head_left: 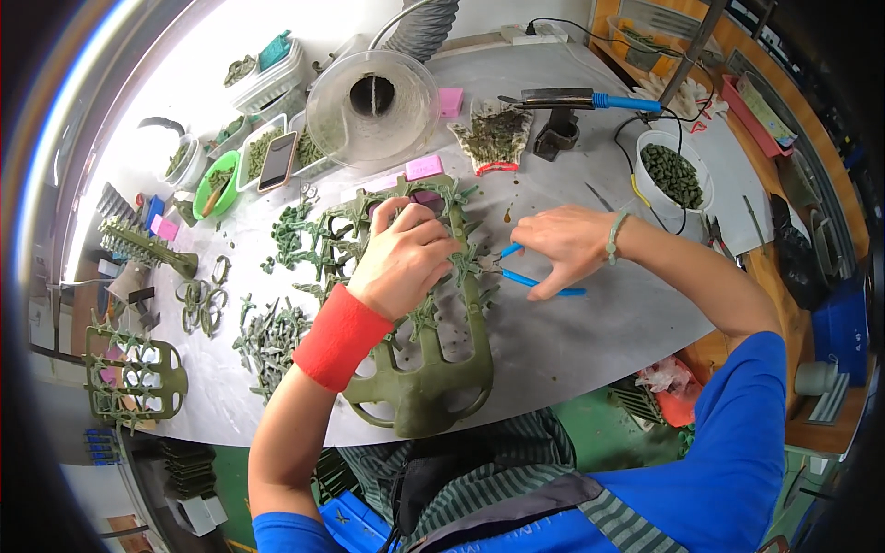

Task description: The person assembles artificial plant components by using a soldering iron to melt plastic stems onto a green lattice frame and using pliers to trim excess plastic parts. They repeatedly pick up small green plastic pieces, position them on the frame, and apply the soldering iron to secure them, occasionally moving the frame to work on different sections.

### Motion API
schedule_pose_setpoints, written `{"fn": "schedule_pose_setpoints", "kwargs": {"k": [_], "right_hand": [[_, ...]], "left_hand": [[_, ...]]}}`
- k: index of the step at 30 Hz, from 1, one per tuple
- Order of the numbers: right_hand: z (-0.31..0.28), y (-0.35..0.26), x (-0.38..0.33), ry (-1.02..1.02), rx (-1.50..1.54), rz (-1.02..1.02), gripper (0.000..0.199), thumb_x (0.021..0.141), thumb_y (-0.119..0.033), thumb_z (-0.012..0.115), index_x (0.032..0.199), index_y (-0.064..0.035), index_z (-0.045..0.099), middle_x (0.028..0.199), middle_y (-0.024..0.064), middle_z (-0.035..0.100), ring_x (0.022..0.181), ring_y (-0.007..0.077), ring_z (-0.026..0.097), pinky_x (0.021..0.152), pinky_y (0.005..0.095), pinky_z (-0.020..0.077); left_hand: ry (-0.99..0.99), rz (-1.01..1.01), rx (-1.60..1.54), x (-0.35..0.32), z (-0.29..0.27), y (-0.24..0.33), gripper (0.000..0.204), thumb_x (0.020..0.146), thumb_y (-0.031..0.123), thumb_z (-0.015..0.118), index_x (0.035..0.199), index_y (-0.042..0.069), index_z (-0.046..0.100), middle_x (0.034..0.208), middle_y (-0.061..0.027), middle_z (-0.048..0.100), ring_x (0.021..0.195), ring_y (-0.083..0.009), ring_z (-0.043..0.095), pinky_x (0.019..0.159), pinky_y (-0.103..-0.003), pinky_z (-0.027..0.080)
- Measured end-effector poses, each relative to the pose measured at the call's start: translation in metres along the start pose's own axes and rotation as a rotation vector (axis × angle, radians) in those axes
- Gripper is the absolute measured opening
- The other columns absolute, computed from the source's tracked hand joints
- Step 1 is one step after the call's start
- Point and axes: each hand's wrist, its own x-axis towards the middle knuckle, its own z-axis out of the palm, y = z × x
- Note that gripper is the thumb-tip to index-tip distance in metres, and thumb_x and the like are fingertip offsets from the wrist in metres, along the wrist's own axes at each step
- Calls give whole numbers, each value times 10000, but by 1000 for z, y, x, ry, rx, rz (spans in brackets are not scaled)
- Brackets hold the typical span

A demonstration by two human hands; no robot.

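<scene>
A large olive-green, wax-like branched frame (pixel 419 387) lies on the grey table in front of me, with small green parts attached along its bars. My left hand (pixel 410 249), above a red wristband, rests over the frame's upper part, its fingers curled in on something they mostly hide. In my right hand (pixel 564 247) are cutting pliers (pixel 546 284) with blue handles. The handles are spread apart, and the metal jaws reach the frame's right bar beside a small green part. Left of the frame lie a heap of loose grey-green pieces (pixel 272 339) and darker green pieces (pixel 293 232).
A clear round hood (pixel 410 111) stands at the back. Near it are a phone (pixel 277 161), a stained glove (pixel 493 138) and a blue-handled hot tool (pixel 627 102) on a holder. A white tub (pixel 702 198) holds green pellets. Another frame (pixel 173 392) stands far left.
</scene>
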Motion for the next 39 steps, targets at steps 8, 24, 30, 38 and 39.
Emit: {"fn": "schedule_pose_setpoints", "kwargs": {"k": [8,24,30,38,39], "right_hand": [[-2,-5,-1,-27,74,60,506,726,-386,670,1006,34,632,860,193,676,830,357,656,762,454,509],[45,0,-86,97,-47,190,531,738,-352,729,1081,14,556,1000,180,555,947,345,550,852,433,459],[42,56,-87,694,472,374,490,860,-346,735,1166,-3,568,1012,144,595,937,240,607,848,360,494],[-48,175,-47,1666,1773,597,404,824,-338,829,905,2,626,786,81,617,660,168,583,557,290,458],[-49,178,-45,1638,1786,590,404,824,-338,829,905,2,626,786,81,617,660,168,583,557,290,458]], "left_hand": [[-7,29,18,0,-1,-3,275,736,167,779,1008,146,741,934,17,661,1078,-222,562,1098,-491,313],[66,-33,-5,-7,-11,-18,265,738,157,796,998,175,748,898,5,680,1003,-203,609,1095,-511,325],[76,-16,-6,-3,-13,-17,255,752,163,793,1002,178,749,890,6,677,994,-197,611,1102,-513,315],[66,-45,7,-6,-16,-20,242,763,178,793,1000,171,746,892,-16,666,988,-195,614,1085,-499,337],[66,-25,11,-6,-15,-20,245,761,179,793,1000,168,745,892,-16,666,988,-198,614,1080,-498,340]]}}
